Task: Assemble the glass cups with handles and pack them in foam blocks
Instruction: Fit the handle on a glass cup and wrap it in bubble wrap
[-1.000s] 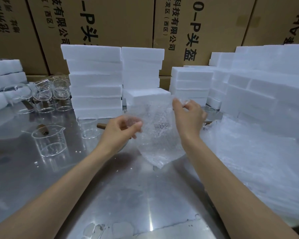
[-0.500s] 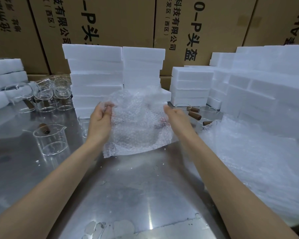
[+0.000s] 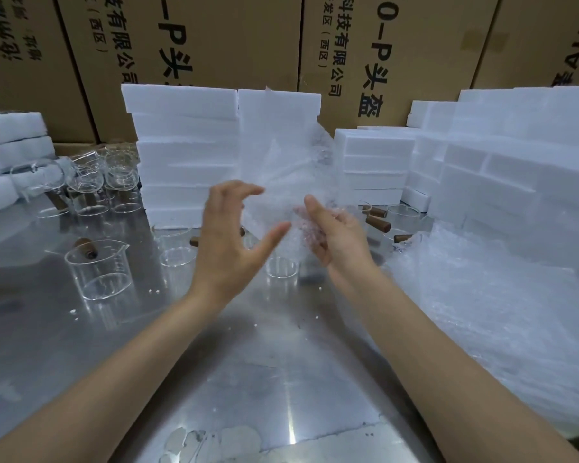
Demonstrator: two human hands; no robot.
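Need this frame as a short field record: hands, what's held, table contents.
left hand: raised above the table, fingers spread and loosely curved, holding nothing
right hand: holds bubble wrap sheet upright; exact finger grip unclear
glass cups: spouted cup front left; cluster at back left
wooden handles: loose ones right of the hands
foam blocks: stack behind the hands, more at right
bubble wrap pile: on right side
table: metal surface
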